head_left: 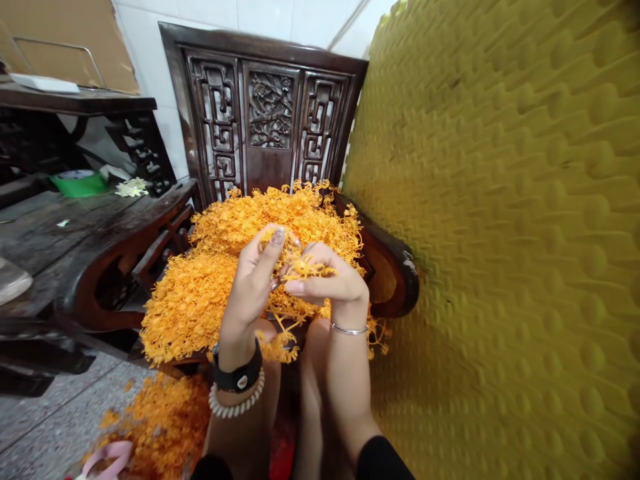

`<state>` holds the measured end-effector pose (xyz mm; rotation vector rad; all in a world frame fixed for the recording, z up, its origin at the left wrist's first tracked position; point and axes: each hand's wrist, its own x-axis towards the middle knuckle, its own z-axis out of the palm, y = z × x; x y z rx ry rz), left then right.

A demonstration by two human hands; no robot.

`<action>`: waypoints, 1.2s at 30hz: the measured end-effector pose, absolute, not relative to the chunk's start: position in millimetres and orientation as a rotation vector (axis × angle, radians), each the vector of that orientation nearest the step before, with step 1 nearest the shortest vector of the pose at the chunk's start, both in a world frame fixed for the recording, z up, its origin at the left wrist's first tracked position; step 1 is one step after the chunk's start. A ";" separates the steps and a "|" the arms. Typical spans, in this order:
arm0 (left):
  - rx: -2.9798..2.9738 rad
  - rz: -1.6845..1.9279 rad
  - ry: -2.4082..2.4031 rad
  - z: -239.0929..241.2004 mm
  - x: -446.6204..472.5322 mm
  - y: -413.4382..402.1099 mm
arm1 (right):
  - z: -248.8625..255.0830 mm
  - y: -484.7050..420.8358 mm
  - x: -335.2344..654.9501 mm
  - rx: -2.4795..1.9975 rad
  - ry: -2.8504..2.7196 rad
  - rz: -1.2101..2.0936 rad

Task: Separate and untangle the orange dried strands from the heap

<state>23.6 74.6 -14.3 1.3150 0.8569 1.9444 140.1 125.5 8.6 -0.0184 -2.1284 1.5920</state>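
Observation:
My left hand point(254, 277), with a black wristband and a coiled hair tie at the wrist, has its thumb and fingers closed on a small orange plastic flower piece. Close beside it, my right hand point(336, 279), wearing a silver bangle, pinches another orange plastic flower piece point(306, 268) between thumb and fingers. The fingertips nearly meet, and they partly cover the pieces. Beneath and behind both hands lies a big heap of similar orange pieces point(193, 303) with thin curled prongs. A few strands point(283, 347) hang over my knees.
The heap rests on a dark carved wooden chair point(270, 163). Its right armrest point(400, 280) stands beside a tall yellow textured foam sheet point(510, 240). At left is a dark wooden table point(30, 227) with a green container point(80, 185). More orange pieces point(165, 417) lie on the floor near a pink strap point(113, 460).

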 end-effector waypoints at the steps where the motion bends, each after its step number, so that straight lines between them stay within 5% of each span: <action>1: 1.409 1.918 0.906 -15.1 20.4 75.4 | 10.1 123.8 139.0 -0.062 -2.141 1.593; 15: 1.906 1.781 1.235 -15.0 -0.5 59.3 | 11.7 123.5 135.0 -0.341 -2.159 1.604; 22: 1.332 2.191 0.987 -17.6 15.5 67.4 | 17.4 110.8 127.6 -0.126 -1.990 1.481; 28: 0.887 2.244 0.654 -11.5 29.3 68.7 | 11.4 111.3 116.9 0.190 -1.876 1.582; 36: 0.865 2.166 0.738 -24.8 13.3 73.1 | 9.6 114.0 121.6 0.018 -1.942 1.820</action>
